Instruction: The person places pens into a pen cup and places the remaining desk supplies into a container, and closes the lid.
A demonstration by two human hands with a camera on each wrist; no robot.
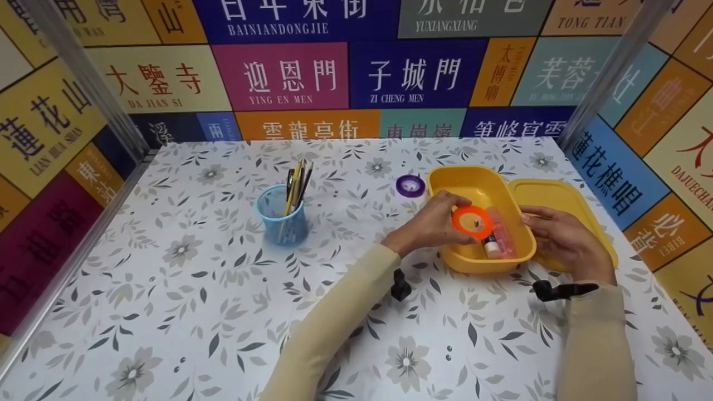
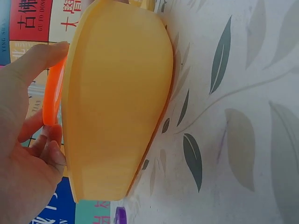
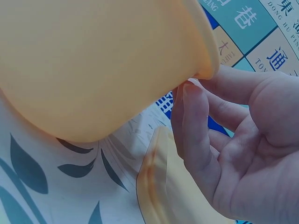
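My left hand (image 1: 431, 223) holds an orange tape roll (image 1: 489, 224) by its edge, over the left side of an open yellow box (image 1: 448, 264). The left wrist view shows the orange roll (image 2: 51, 98) between thumb and fingers, beside the box's rim. Inside the box lie a small white-and-dark tube (image 1: 492, 246) and a pink translucent thing (image 1: 504, 239). At the right side, my right hand (image 1: 568, 239) grips the box's rim; fingertips are right at the rim in the right wrist view, below the box wall (image 3: 103, 60).
A yellow lid (image 1: 557, 195) lies right of the box, partly behind my right hand. The purple tape roll (image 1: 410, 194) is just left of the box. Farther left stands a blue cup (image 1: 284, 228) with pencils (image 1: 295, 186) and other slim items. Lettered panels wall the table.
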